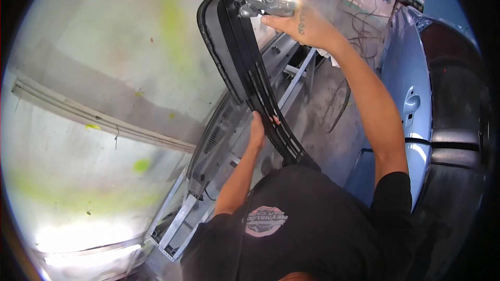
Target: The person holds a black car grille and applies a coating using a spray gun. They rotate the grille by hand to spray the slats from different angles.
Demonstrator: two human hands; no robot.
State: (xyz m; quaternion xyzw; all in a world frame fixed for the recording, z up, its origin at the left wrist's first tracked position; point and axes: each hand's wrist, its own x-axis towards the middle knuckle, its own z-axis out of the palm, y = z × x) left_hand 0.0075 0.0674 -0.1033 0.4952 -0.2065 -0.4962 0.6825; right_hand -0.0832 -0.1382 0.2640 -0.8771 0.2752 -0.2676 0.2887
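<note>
My right hand (310, 26) is closed around a silver spray gun (268, 6) at the top of the view. A grey cup sits above the gun, cut off by the upper edge. The gun's front end is close to the upper part of a long black plastic car grille (227, 36), which has a grey panel along one side and slots lower down. Lower on this grille, my left hand (258, 131) grips it, fingertips showing through the slots. The grille is held up at a tilt, and its lower end reaches my black shirt.
Behind the grille, a long dark-grey car part (212, 140) lies on a metal stand (174, 225). A pale wall (120, 57) with yellow-green paint marks stands at left. To my right is a blue car (403, 80). Thin hoses (360, 39) trail over the floor beyond my right arm.
</note>
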